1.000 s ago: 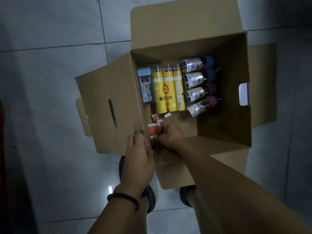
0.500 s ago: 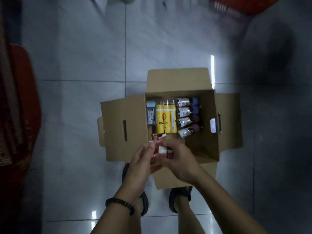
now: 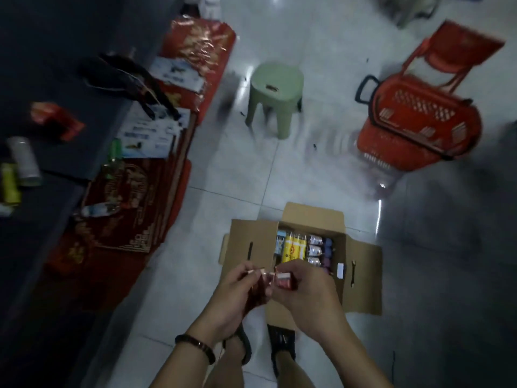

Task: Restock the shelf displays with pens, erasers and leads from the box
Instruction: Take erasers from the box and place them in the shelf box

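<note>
The left hand point(image 3: 237, 295) and right hand point(image 3: 307, 292) each pinch small red packs point(image 3: 284, 281) just above the open cardboard box point(image 3: 361, 275), while the dark surface point(image 3: 42, 65) probably awaiting them lies well off leftward, nearer the left hand.

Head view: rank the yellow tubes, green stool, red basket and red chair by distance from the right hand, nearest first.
1. The yellow tubes, in the box just beyond the right hand holding a red packet.
2. The green stool, ahead-left, and the red basket, ahead-right: too close to call.
3. The red chair, behind the basket, far right.
</note>
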The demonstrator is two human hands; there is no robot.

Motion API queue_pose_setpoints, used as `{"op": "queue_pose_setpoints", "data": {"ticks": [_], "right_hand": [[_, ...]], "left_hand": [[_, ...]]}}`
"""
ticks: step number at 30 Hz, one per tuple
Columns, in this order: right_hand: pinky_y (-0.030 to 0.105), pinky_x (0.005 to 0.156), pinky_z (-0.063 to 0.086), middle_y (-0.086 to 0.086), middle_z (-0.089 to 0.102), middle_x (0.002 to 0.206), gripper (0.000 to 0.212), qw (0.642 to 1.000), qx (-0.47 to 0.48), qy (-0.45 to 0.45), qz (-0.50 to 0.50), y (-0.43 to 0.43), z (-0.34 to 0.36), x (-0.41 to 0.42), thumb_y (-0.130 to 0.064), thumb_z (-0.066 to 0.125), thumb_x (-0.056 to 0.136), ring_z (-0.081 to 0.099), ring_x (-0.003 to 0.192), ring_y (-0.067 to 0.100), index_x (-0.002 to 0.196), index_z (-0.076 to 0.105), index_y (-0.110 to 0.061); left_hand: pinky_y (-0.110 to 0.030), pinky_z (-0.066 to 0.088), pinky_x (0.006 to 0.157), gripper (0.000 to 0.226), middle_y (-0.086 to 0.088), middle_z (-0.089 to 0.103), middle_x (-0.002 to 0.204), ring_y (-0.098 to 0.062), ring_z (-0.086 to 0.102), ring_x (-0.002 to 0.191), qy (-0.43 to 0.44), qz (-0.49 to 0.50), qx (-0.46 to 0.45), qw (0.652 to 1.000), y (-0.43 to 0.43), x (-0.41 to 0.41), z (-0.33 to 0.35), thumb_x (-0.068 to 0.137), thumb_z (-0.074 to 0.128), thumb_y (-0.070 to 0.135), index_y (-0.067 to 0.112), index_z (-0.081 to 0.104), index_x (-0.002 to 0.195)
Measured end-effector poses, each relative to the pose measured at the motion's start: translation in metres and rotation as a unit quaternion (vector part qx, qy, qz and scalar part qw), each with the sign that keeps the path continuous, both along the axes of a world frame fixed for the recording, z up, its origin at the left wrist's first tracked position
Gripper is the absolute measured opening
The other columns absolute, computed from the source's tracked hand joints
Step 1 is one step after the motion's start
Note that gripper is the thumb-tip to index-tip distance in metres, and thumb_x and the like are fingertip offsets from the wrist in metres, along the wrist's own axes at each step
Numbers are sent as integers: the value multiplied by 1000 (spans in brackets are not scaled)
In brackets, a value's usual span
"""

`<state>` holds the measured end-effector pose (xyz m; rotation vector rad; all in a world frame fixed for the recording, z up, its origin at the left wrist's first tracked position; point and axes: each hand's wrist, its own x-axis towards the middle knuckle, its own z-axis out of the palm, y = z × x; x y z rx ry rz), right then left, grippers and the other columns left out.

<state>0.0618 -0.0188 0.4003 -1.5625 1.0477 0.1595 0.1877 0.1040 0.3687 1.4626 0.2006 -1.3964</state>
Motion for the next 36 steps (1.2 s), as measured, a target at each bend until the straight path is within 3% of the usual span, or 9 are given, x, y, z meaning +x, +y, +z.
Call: {"op": "queue_pose_setpoints", "data": {"ticks": [2,4,9,17,22,24,27,31,36], "right_hand": [[37,80,65,-9,79,95,27,999,19,-31,-26,10,43,4,-32,90,79,76,88,8,103,77,-33],[46,78,66,1,79,103,20,992,89,-76,-55,24,88,11,-16,83,90,79,93,24,104,77,-28],[35,73,63,11,80,109,26,972,163,-170,-2,72,183,45,5,59,103,79,96,31,122,69,-9],[40,69,66,21,78,93,16,947,110,-248,169,223,307,123,0,79,92,76,88,47,104,69,3],[34,76,64,4,81,86,13,919,9,-307,247,355,347,151,-12,92,80,79,83,23,84,80,-12],[34,80,64,-3,81,86,16,906,-27,-318,279,405,356,159,-17,96,75,79,82,14,80,81,-18],[27,82,63,-12,80,95,20,881,-52,-358,305,465,367,172,-10,98,71,78,86,8,75,81,-21],[27,86,64,-14,78,103,21,824,-79,-424,367,518,376,195,-6,95,76,78,96,9,79,84,-24],[23,83,59,-22,76,103,26,722,-197,-478,459,557,391,240,-20,92,80,73,100,2,103,83,-29]], "left_hand": [[-30,54,64,11,-18,68,94,-24,66,79,-30,41,8,999,16,1,50,108,53,10,9,64,107],[-30,47,60,9,-14,58,89,-21,58,72,-34,79,-4,996,38,0,97,106,58,17,16,64,100],[-29,40,56,21,-5,47,73,-16,47,65,-100,111,-64,987,108,-1,197,100,70,31,14,62,89],[-31,44,50,41,-7,29,73,-18,37,59,-219,260,-50,939,284,27,327,93,68,57,16,62,88],[-38,56,57,48,0,36,56,-14,40,50,-268,289,-74,916,412,39,381,91,62,63,18,71,74],[-33,53,53,47,-1,34,58,-14,38,48,-291,297,-78,906,461,43,393,90,66,59,14,66,76],[-45,47,63,38,-3,36,65,-15,36,51,-330,295,-79,893,524,49,403,98,70,47,13,64,82],[-43,55,60,21,-4,34,67,-15,32,53,-336,323,-73,882,589,59,411,102,68,23,6,70,90],[-37,55,53,20,-4,31,66,-17,27,53,-340,368,-81,861,637,80,419,100,69,22,4,69,92]]}}
